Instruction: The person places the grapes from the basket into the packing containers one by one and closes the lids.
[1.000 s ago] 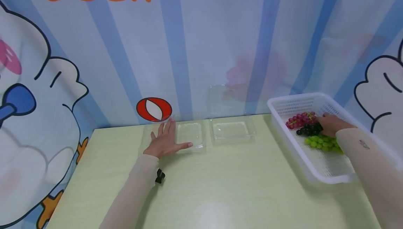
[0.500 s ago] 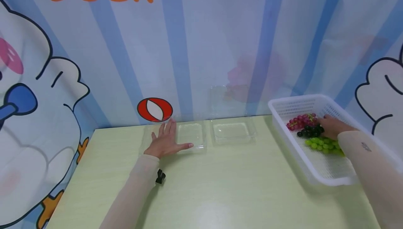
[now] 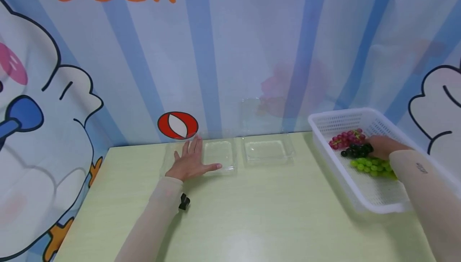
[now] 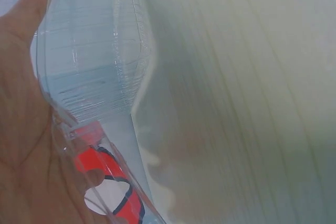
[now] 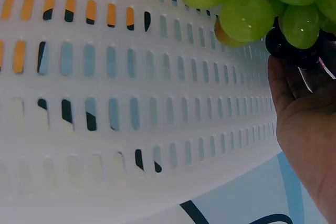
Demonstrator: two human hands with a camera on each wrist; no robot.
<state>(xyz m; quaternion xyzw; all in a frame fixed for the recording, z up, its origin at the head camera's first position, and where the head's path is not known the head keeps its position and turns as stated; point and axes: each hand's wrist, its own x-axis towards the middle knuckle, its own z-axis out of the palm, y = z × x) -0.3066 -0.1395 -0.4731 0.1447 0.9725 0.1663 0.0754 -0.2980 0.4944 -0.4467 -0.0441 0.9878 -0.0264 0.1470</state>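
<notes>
In the head view, my left hand (image 3: 189,162) lies with spread, straight fingers on a clear plastic container (image 3: 218,153) at the table's back edge. The left wrist view shows its palm (image 4: 23,124) against the clear plastic (image 4: 86,51). My right hand (image 3: 384,146) reaches into a white basket (image 3: 354,190) and grips the right end of a bunch of black grapes (image 3: 354,150). Red grapes (image 3: 345,139) lie behind that bunch, green grapes (image 3: 372,166) in front. The right wrist view has my hand (image 5: 310,114) at the dark grapes (image 5: 289,51), its fingertips partly hidden below green grapes (image 5: 247,17).
A second clear container (image 3: 268,150) stands right of the first, its lid (image 3: 263,112) raised against the striped backdrop (image 3: 245,46). The basket's slotted walls rise around the grapes. The pale table (image 3: 252,210) stretches forward from the containers.
My right hand has settled slightly lower and to the right at the black grapes. The left hand stays on the container. The head view has shifted a little.
</notes>
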